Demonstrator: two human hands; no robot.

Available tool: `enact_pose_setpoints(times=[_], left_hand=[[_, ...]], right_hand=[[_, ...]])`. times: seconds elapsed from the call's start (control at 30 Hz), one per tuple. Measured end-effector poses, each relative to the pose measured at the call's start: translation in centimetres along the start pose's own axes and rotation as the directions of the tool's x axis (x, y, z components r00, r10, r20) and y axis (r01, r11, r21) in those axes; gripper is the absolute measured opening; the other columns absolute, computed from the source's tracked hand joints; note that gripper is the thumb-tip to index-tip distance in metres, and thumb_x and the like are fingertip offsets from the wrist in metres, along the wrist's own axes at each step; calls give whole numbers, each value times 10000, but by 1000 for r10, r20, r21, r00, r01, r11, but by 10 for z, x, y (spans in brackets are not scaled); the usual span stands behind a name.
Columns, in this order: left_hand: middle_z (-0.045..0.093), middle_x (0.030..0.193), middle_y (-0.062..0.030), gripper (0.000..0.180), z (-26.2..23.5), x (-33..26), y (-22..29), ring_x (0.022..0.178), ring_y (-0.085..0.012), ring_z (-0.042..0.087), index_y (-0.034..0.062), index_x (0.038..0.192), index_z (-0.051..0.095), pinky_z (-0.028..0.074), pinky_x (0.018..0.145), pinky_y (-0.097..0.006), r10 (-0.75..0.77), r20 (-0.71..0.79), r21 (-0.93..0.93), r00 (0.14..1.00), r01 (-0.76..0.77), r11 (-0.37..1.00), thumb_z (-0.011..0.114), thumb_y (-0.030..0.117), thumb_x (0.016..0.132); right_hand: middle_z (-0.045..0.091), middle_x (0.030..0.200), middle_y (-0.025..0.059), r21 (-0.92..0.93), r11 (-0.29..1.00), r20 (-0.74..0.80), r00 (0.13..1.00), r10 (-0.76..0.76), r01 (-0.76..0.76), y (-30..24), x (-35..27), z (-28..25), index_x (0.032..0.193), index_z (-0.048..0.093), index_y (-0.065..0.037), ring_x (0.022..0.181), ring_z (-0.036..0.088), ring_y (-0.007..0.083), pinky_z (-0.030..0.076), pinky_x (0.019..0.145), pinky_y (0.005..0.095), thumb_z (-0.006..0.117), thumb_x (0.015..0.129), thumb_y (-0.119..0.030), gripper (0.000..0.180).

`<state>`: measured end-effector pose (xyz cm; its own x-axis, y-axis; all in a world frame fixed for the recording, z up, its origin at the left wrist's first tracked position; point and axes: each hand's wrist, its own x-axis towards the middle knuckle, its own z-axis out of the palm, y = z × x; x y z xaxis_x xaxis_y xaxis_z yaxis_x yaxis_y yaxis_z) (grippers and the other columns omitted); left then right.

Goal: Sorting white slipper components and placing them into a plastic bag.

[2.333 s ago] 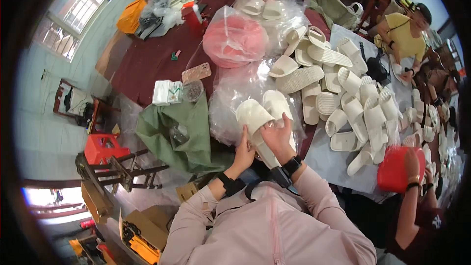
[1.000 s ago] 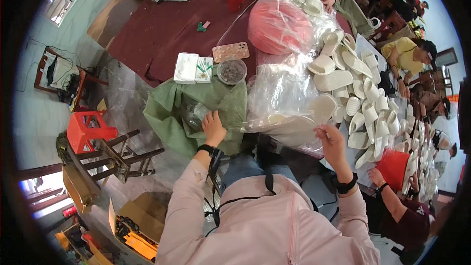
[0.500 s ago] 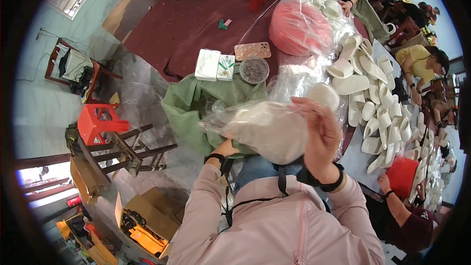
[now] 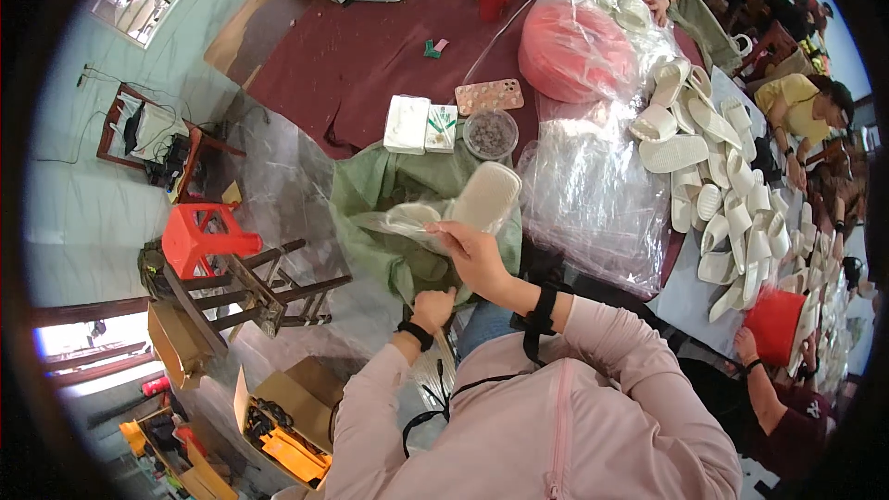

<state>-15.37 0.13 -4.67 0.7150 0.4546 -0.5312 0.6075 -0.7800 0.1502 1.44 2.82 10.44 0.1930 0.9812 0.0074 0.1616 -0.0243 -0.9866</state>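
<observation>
My right hand (image 4: 474, 255) grips a clear plastic bag (image 4: 407, 220) with a pair of white slippers (image 4: 483, 196) inside, held over the open green sack (image 4: 375, 190) at the table's near edge. One slipper stands up out of my fingers. My left hand (image 4: 433, 307) is lower, closed on the sack's near rim just below the bag. Both wrists wear black bands.
A stack of clear bags (image 4: 593, 194) lies to the right, then several loose white slippers (image 4: 704, 167). A pink bundle in plastic (image 4: 567, 48), a small bowl (image 4: 489, 134) and white packets (image 4: 407, 123) sit on the maroon table (image 4: 352, 56). A red stool (image 4: 196, 239) stands left. Other people sit right.
The bagged slippers have moved left from in front of me to over the green sack. My left hand dropped from the bag to the sack's rim.
</observation>
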Motion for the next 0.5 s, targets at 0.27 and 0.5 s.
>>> enact_pose_setpoints(times=[0.27,0.5], left_hand=[[611,659,-98,204,27,1,30,590,-224,616,92,926,620,471,500,-347,87,-643,-156,761,-242,958,492,191,802],[600,617,-106,339,-38,8,39,535,-246,602,142,1138,565,465,464,-358,207,-123,-67,971,-216,974,460,151,816]], right_hand=[[622,844,186,-113,981,-12,987,-162,160,38,-7,38,961,616,-26,771,592,363,476,668,399,572,823,-109,167],[550,1181,113,-714,651,436,892,123,259,93,-14,-11,1101,591,-79,1187,424,324,252,1009,554,505,861,-362,381]])
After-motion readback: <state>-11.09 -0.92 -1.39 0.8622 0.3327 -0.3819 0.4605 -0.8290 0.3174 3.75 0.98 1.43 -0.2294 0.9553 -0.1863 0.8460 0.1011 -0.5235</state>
